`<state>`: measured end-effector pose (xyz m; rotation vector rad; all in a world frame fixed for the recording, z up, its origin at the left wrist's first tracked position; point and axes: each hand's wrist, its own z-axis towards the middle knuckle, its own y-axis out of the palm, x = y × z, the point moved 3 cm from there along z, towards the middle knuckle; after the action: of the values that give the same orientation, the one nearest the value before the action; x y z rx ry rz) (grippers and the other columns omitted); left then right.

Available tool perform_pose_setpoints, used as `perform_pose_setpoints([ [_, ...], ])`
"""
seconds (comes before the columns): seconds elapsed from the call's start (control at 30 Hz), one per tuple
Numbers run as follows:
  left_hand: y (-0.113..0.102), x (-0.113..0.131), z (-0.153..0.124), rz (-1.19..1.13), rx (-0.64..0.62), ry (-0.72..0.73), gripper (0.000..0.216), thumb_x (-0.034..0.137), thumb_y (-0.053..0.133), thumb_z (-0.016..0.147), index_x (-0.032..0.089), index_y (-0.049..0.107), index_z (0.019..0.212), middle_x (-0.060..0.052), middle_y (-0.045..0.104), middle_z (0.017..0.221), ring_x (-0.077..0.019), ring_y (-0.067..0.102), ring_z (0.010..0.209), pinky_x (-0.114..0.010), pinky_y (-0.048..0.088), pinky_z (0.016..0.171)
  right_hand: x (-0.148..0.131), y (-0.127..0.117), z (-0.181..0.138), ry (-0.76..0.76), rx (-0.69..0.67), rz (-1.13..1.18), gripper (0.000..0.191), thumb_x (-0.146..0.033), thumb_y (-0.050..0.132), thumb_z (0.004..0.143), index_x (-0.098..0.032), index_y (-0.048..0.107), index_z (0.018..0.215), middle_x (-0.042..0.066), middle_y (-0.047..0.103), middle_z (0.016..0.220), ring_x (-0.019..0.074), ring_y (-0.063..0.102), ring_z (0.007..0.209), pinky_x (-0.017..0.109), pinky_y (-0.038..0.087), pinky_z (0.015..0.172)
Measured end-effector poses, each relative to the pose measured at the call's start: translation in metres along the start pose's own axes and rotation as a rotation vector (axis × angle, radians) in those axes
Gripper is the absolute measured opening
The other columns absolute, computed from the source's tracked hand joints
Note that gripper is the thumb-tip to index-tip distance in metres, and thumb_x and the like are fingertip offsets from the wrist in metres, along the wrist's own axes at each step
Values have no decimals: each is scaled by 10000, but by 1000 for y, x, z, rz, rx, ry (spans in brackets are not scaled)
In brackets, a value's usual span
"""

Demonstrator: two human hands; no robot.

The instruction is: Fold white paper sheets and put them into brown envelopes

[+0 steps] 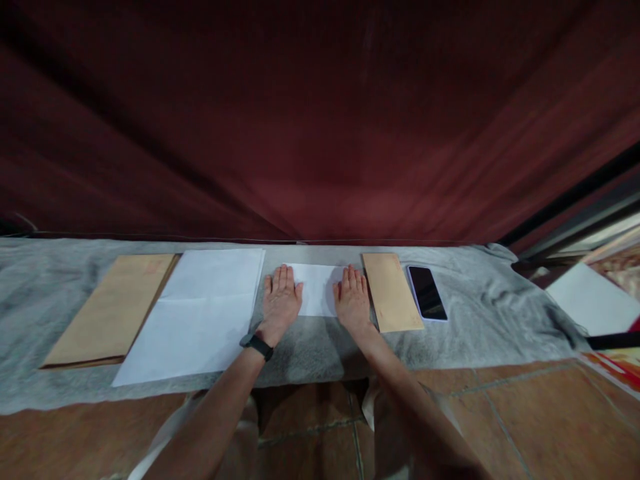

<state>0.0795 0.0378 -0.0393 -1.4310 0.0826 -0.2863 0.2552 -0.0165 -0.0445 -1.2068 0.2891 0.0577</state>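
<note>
A narrow white sheet of paper (319,291), apparently folded, lies crosswise in front of me. My left hand (281,298) rests flat on its left end, fingers stretched out and pointing away from me. On its right end my right hand (353,298) lies flat too, its fingers extended. Just left of my left hand is a stack of large white paper (200,313). Close to my right hand sits a brown envelope (393,292). Parts of the narrow sheet are hidden under both palms.
Larger brown envelopes (110,310) are stacked at the far left. A phone (428,293) with a dark screen lies right of the small envelope. Everything rests on a grey cloth (490,307). Behind it hangs a dark red curtain (320,133); tiled floor (525,413) shows below.
</note>
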Motion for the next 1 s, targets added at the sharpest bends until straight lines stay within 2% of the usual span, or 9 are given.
perform_pose_setpoints([
  [0.1, -3, 9, -1, -11, 38, 22, 598, 303, 294, 1018, 22, 363, 1541, -197, 327, 1622, -290, 246, 1539, -487, 129, 1265, -23, 3, 7, -101, -49, 98, 529, -315, 347, 1053, -71, 437, 1514, 159, 359, 1614, 275, 316, 1509, 469, 281, 1224],
  [0.27, 1, 27, 0, -102, -4, 173, 569, 256, 267, 1020, 127, 353, 1567, -81, 290, 1658, -244, 191, 1557, -450, 160, 1270, -44, 19, 11, -92, -123, 146, 498, -262, 325, 1054, -79, 478, 1491, 140, 434, 1576, 231, 362, 1488, 411, 279, 1232],
  [0.37, 5, 29, 1, -112, -40, 159, 565, 265, 290, 1014, 133, 385, 1555, -80, 325, 1642, -261, 188, 1557, -478, 167, 1267, -42, 23, 12, -93, -136, 99, 492, -264, 343, 1054, -93, 476, 1496, 141, 428, 1578, 252, 363, 1487, 446, 253, 1235],
  [0.53, 7, 24, 2, -97, -27, 119, 570, 278, 316, 1008, 164, 377, 1563, -79, 339, 1632, -248, 221, 1549, -479, 157, 1267, -31, 25, 12, -82, -113, 37, 504, -329, 382, 1056, -142, 451, 1519, 147, 402, 1591, 269, 356, 1490, 492, 264, 1217],
  [0.77, 8, 5, 1, -56, 15, 53, 619, 379, 320, 1024, 82, 344, 1566, -156, 325, 1624, -255, 263, 1536, -448, 187, 1258, -17, 26, 9, -55, -37, -13, 558, -390, 384, 1056, -100, 419, 1532, 195, 400, 1580, 302, 379, 1475, 503, 300, 1192],
  [1.0, 6, -7, -2, -53, 31, 30, 644, 394, 322, 1022, 32, 343, 1555, -189, 327, 1618, -287, 270, 1531, -464, 206, 1251, -2, 21, 4, -62, 1, -20, 571, -381, 369, 1056, -59, 415, 1525, 221, 417, 1565, 319, 402, 1459, 508, 318, 1179],
])
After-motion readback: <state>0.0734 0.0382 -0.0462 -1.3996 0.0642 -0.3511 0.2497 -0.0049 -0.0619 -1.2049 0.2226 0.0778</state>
